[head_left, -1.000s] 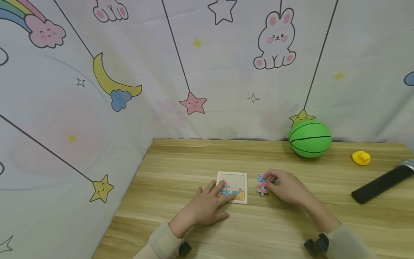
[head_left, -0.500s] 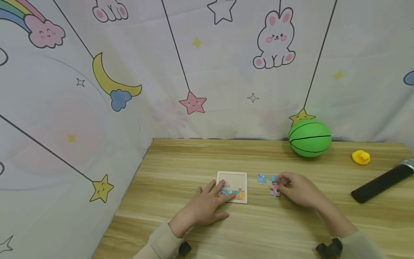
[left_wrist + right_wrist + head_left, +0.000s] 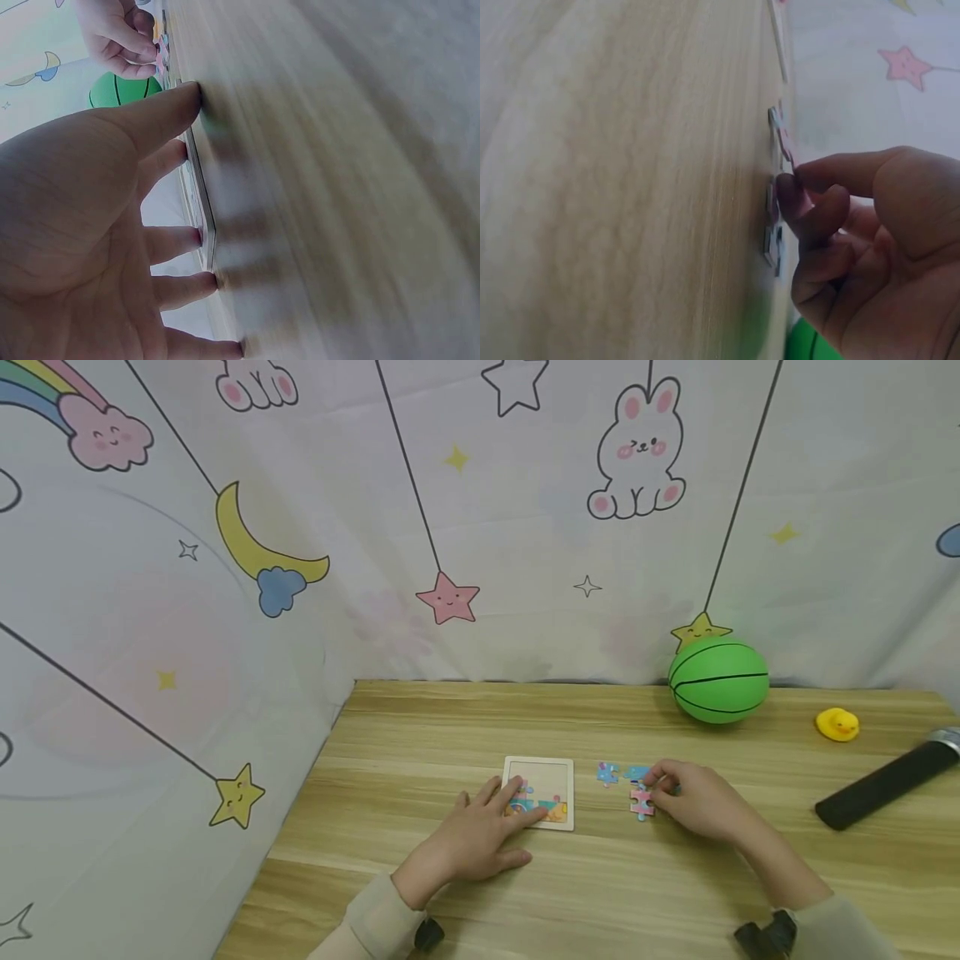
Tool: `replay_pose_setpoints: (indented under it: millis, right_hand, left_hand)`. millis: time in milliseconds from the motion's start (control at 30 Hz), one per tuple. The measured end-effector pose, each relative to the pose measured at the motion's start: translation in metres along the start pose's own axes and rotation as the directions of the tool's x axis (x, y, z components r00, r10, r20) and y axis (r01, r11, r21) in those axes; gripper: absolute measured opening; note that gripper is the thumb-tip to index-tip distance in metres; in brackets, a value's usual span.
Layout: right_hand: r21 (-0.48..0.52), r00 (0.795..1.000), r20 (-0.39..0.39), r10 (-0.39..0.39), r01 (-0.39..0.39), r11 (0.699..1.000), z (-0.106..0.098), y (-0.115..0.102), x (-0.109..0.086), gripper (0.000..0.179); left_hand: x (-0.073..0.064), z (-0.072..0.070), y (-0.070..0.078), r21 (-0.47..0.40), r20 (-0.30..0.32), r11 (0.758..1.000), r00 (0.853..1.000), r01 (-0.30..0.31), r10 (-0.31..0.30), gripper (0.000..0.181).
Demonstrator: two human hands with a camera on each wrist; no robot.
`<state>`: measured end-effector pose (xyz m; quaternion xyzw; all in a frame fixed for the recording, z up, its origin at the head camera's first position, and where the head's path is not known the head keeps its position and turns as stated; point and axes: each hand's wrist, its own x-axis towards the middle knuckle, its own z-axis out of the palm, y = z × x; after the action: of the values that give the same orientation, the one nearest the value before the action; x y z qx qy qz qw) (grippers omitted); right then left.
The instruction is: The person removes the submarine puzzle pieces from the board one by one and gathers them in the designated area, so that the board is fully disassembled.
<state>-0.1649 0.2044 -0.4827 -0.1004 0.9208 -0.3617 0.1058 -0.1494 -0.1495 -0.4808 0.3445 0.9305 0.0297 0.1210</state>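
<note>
My left hand (image 3: pixel 472 842) lies with spread, straight fingers on a small square puzzle tray (image 3: pixel 555 762). Some pieces fill the tray's lower part, partly covered by those fingers; its upper part is bare board. To the right, my right hand (image 3: pixel 696 800) pinches a pink and blue puzzle piece (image 3: pixel 642 803) between thumb and fingertips. In the right wrist view that piece (image 3: pixel 782 135) tilts up from the table. A blue puzzle piece (image 3: pixel 607 774) lies between tray and hand, and another blue piece (image 3: pixel 634 772) sits by the fingertips. More pieces are partly hidden under the right hand.
On the wooden table (image 3: pixel 435 718), a green ball (image 3: pixel 718 681) stands at the back, right of the tray. Further right are a yellow rubber duck (image 3: pixel 837 725) and a black microphone (image 3: pixel 888 783). A printed cloth (image 3: pixel 525 527) hangs behind the table and along its left side.
My right hand has moved right, away from the tray, with the pink piece, uncovering the blue piece on the left. In the last half second it barely shifts. The left hand stays put.
</note>
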Motion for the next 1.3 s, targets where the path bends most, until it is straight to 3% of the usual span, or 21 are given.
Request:
replay_pose_setpoints:
  millis: [300, 600, 1300]
  right_hand:
    - [0.045, 1.000, 0.004, -0.004, 0.004, 0.999, -0.002, -0.001, 0.000, 0.009]
    - [0.000, 0.999, -0.024, -0.039, 0.039, 0.999, 0.002, -0.009, 0.007, 0.009]
    - [0.027, 0.995, 0.010, -0.097, 0.096, 0.995, 0.042, -0.056, 0.037, 0.011]
  left_hand:
    - [-0.001, -0.002, 0.001, -0.015, 0.000, 1.000, 1.000, 0.005, -0.005, 0.065]
    - [-0.002, -0.003, -0.001, -0.037, -0.006, 0.999, 1.000, 0.006, -0.006, 0.064]
    - [-0.006, -0.001, -0.014, -0.070, 0.007, 0.996, 0.998, 0.055, -0.055, 0.064]
